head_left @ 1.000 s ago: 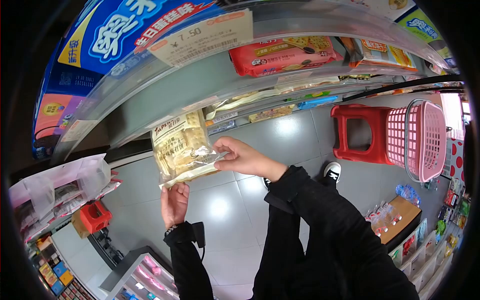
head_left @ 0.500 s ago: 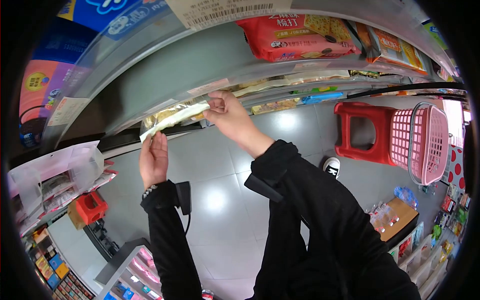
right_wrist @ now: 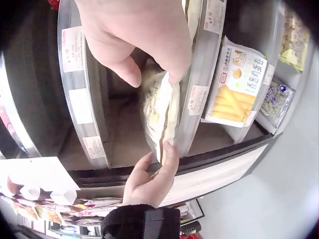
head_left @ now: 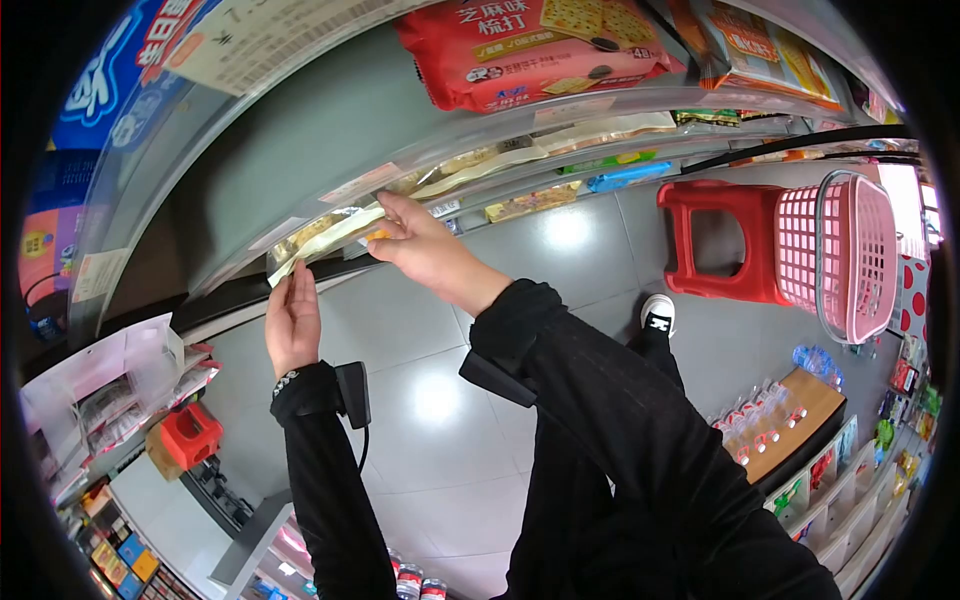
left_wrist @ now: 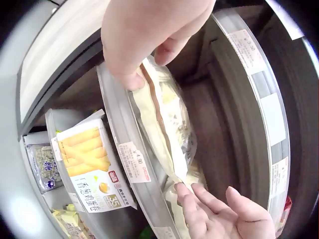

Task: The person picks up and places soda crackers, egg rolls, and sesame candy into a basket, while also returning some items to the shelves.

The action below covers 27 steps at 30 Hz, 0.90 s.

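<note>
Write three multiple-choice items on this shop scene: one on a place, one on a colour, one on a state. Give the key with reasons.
1. Where is the cracker packet?
A. in the basket
B. at the shelf edge
C. on the floor

2. What colour is the basket?
A. pink
B. green
C. black

3. How does the right hand meet the packet?
A. hangs clear of it
B. pinches its end
C. lies flat beneath it

Key: B, the packet lies at the shelf rail; A, its mesh is pink; B, thumb and fingers close on the packet's end, while the left hand touches the other end with straight fingers.
</note>
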Each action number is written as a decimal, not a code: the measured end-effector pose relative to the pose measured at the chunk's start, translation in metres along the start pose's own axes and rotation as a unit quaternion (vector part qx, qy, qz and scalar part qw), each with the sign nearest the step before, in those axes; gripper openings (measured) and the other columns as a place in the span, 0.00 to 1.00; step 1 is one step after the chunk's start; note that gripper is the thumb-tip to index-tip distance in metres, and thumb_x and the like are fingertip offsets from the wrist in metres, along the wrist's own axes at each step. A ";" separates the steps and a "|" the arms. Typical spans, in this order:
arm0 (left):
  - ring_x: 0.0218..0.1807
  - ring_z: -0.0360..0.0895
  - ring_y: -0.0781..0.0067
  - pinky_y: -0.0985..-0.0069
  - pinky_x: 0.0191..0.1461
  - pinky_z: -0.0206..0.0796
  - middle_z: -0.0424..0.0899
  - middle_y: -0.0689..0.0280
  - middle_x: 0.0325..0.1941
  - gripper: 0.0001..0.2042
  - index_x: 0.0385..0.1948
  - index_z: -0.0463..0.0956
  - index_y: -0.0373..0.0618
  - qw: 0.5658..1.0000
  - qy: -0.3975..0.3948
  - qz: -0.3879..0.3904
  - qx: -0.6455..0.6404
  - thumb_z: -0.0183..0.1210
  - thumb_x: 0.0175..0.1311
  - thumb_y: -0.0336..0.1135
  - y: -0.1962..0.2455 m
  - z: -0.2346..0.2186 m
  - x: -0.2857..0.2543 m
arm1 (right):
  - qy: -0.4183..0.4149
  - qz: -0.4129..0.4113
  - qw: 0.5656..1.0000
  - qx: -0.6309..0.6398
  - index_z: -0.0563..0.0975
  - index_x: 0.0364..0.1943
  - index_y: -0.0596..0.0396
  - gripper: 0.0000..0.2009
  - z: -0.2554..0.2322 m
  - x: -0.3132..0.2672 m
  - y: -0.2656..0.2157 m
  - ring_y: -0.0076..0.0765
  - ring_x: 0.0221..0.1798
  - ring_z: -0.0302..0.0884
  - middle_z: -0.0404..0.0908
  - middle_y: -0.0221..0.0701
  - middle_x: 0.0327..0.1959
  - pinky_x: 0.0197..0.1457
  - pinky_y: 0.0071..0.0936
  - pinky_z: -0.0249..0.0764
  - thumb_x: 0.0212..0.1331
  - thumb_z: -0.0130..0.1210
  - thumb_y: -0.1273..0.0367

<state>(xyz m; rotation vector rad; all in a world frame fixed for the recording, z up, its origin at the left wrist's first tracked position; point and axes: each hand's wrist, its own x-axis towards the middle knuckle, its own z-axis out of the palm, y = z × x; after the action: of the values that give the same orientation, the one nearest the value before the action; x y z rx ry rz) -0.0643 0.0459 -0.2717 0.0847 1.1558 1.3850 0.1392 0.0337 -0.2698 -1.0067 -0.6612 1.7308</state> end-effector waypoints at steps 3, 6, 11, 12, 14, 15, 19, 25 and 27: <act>0.51 0.65 0.58 0.68 0.58 0.57 0.69 0.51 0.45 0.09 0.37 0.63 0.28 1.000 -0.015 -0.004 -0.009 0.43 0.56 0.21 -0.001 -0.003 -0.001 | -0.011 -0.003 1.000 -0.023 0.50 0.57 0.62 0.29 -0.002 -0.005 -0.002 0.38 0.61 0.50 0.52 0.41 0.58 0.54 0.23 0.60 0.48 0.47 0.78; 0.51 0.65 0.59 0.69 0.58 0.56 0.69 0.51 0.45 0.09 0.37 0.64 0.28 0.999 -0.038 -0.004 -0.006 0.44 0.56 0.22 -0.002 -0.006 -0.004 | -0.045 -0.005 0.999 -0.027 0.52 0.56 0.61 0.28 -0.009 -0.019 -0.006 0.37 0.60 0.54 0.54 0.38 0.58 0.52 0.23 0.62 0.49 0.47 0.78; 0.50 0.65 0.62 0.69 0.57 0.58 0.68 0.53 0.46 0.12 0.40 0.63 0.31 0.999 -0.036 -0.008 0.030 0.47 0.56 0.26 -0.025 -0.014 -0.033 | -0.103 -0.016 0.994 -0.030 0.60 0.51 0.60 0.23 -0.028 -0.048 -0.006 0.29 0.49 0.66 0.62 0.35 0.52 0.48 0.21 0.65 0.49 0.49 0.76; 0.49 0.66 0.64 0.71 0.55 0.59 0.68 0.54 0.46 0.13 0.42 0.62 0.33 0.996 -0.068 -0.025 0.045 0.48 0.56 0.27 -0.034 -0.018 -0.042 | -0.115 -0.001 0.992 -0.058 0.62 0.49 0.60 0.20 -0.036 -0.061 0.004 0.27 0.46 0.67 0.66 0.33 0.48 0.47 0.21 0.65 0.48 0.49 0.76; 0.45 0.67 0.67 0.72 0.50 0.60 0.68 0.56 0.45 0.16 0.45 0.61 0.36 0.991 -0.102 -0.065 0.064 0.50 0.55 0.30 -0.053 -0.020 -0.063 | -0.120 0.032 0.985 -0.123 0.66 0.44 0.59 0.15 -0.053 -0.088 0.009 0.24 0.42 0.69 0.71 0.30 0.40 0.43 0.19 0.66 0.48 0.49 0.76; 0.43 0.67 0.68 0.73 0.48 0.61 0.68 0.57 0.44 0.17 0.46 0.61 0.38 0.988 -0.105 -0.086 0.070 0.50 0.54 0.31 -0.064 -0.019 -0.075 | -0.115 0.049 0.979 -0.159 0.68 0.41 0.58 0.13 -0.062 -0.100 0.006 0.22 0.39 0.69 0.72 0.29 0.37 0.41 0.19 0.66 0.48 0.49 0.76; 0.44 0.65 0.68 0.71 0.51 0.58 0.65 0.61 0.44 0.19 0.49 0.59 0.39 0.975 -0.094 -0.156 0.124 0.49 0.54 0.33 -0.108 -0.016 -0.117 | -0.063 0.055 0.971 -0.223 0.69 0.39 0.59 0.11 -0.091 -0.143 -0.002 0.22 0.35 0.70 0.73 0.30 0.34 0.38 0.18 0.66 0.48 0.48 0.76; 0.39 0.69 0.65 0.71 0.47 0.63 0.68 0.54 0.42 0.16 0.45 0.60 0.33 0.953 -0.063 -0.255 0.151 0.47 0.55 0.28 -0.167 0.019 -0.180 | -0.007 0.097 0.961 -0.258 0.70 0.37 0.60 0.10 -0.129 -0.201 -0.022 0.23 0.35 0.71 0.73 0.32 0.32 0.38 0.19 0.67 0.49 0.47 0.75; 0.38 0.70 0.66 0.73 0.46 0.63 0.70 0.55 0.39 0.14 0.43 0.61 0.34 0.940 -0.075 -0.283 0.176 0.46 0.55 0.27 -0.186 0.032 -0.199 | 0.016 0.104 0.962 -0.253 0.69 0.37 0.61 0.10 -0.144 -0.219 -0.024 0.24 0.35 0.72 0.73 0.33 0.32 0.37 0.20 0.67 0.50 0.46 0.75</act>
<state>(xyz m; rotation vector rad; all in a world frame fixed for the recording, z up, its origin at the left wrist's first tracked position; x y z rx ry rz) 0.1345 -0.1424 -0.2616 0.1002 1.1693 0.6470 0.3110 -0.1641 -0.2528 -1.4964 -1.0397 1.7575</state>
